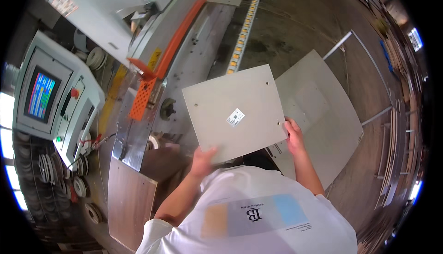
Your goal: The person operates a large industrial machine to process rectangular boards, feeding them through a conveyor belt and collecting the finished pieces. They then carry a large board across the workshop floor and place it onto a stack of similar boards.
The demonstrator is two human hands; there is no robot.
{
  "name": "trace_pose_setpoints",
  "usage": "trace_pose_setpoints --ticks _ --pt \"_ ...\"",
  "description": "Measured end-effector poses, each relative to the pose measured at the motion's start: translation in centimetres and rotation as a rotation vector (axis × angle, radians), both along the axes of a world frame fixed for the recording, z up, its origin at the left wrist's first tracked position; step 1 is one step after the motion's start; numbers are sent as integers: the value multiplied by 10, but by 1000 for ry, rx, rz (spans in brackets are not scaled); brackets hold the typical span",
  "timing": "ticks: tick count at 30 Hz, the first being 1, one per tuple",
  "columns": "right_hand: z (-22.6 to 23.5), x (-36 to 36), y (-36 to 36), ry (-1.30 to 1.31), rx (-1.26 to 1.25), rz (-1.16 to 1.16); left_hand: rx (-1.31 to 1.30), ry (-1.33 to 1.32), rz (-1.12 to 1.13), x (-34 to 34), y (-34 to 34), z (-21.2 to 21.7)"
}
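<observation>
Between my two hands I hold a grey rectangular panel (pixel 217 106), tilted, with a white label (pixel 236 118) near its middle and small drilled holes close to its corners. My left hand (pixel 203 160) is closed on the panel's near left edge, slightly blurred, its thumb over the face. On the right side, my right hand (pixel 293 135) grips the edge near a corner hole, with the other fingers hidden behind the board. Below and to the right of it lies a larger grey panel (pixel 323 111), partly covered by the held one.
A long machine with an orange guard (pixel 146 94) and a row of yellow-marked rollers (pixel 242 37) runs away ahead. At left stands a control console (pixel 57 90) with a lit screen, near rolls of edging (pixel 79 187). A metal rack frame (pixel 339 45) and stacked boards (pixel 392 157) stand right.
</observation>
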State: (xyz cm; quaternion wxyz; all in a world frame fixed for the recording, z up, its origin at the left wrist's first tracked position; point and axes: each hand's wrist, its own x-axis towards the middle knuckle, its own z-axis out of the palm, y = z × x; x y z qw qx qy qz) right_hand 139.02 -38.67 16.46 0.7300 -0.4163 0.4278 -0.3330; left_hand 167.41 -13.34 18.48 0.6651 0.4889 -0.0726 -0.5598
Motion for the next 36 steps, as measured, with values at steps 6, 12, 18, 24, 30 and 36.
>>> trace_pose_setpoints --ticks 6,12,18,24,30,36 --pt "7 76 22 543 -269 343 121 -98 112 16 84 -49" --pt "-34 116 42 583 -458 492 134 -15 240 32 153 -80" --pt "-43 123 69 467 -88 561 119 53 507 44 183 -88" --pt "-100 67 67 627 -1 590 188 -63 716 88 181 -158" --pt "-169 -51 81 726 85 547 225 -5 753 121 148 -149" --pt "-173 -117 107 939 5 509 194 44 789 140 88 -141"
